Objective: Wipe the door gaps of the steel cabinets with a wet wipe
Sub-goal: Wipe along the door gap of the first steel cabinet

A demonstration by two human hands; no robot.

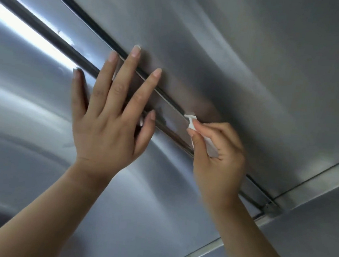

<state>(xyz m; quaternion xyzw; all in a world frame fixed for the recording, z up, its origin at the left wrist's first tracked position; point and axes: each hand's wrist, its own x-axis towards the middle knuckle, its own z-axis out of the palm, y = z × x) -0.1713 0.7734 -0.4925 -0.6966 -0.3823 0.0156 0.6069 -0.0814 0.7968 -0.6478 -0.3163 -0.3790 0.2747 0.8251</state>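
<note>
Two brushed steel cabinet doors (244, 63) fill the head view. Between them a narrow steel strip (174, 116) runs diagonally from upper left to lower right, with a dark door gap (88, 20) along its upper edge and a second dark gap (39, 28) along its lower edge. My left hand (111, 118) lies flat with spread straight fingers across the strip and both gaps. My right hand (218, 154) pinches a folded white wet wipe (191, 121) and presses its tip into the upper gap, just right of my left hand.
A horizontal seam with a steel rail (313, 185) crosses at lower right and meets the door gaps at a corner joint (269, 208). A lower steel panel (310, 237) lies below that rail. A bright light reflection (18, 22) streaks the left door.
</note>
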